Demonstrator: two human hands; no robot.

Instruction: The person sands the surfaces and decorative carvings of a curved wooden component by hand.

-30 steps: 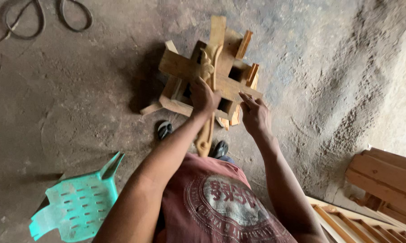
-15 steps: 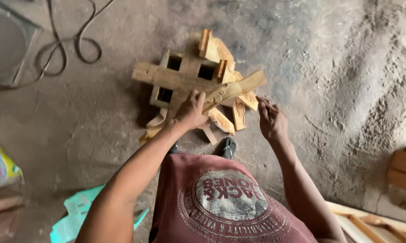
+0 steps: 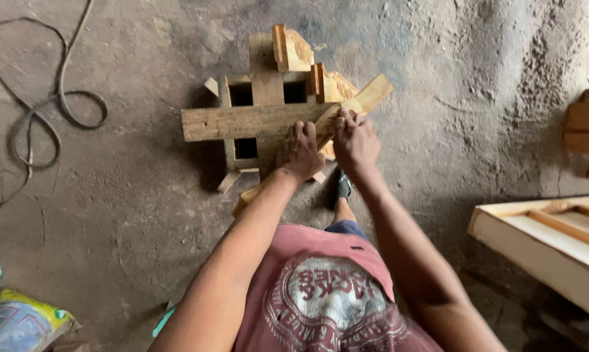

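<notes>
Both hands are closed on one wooden slat [image 3: 360, 104]. The left hand [image 3: 300, 151] wraps the slat's middle, knuckles up, fingers curled over its upper face. The right hand [image 3: 356, 140] sits just beside it, further along the slat toward its far end, fingers bent around the wood and thumb side pressed against the left hand.

The slat runs on a slant: its pale far end pokes up and to the right past the right hand, and its near end shows below the left wrist, down toward the person's legs. It lies across the top of a rough wooden frame [image 3: 242, 122] standing on the floor [image 3: 112, 215]. That frame is built of crossed planks, a long board running left to right and a shorter one crossing it, with square gaps between them and short angled legs showing beneath. Two chunky offcut blocks [image 3: 291, 49] sit on the frame's far side, touching the slat's raised end.

The person's foot in a dark sandal [image 3: 344, 185] stands just by the frame's near edge, under the right wrist. The floor is dusty grey concrete. A dark cable [image 3: 60, 111] loops toward its far left corner. A crumpled sack [image 3: 20, 319] lies at the near left corner. A long pale wooden frame [image 3: 542, 241] runs along the right edge, with stacked boards [image 3: 588, 124] beyond it.
</notes>
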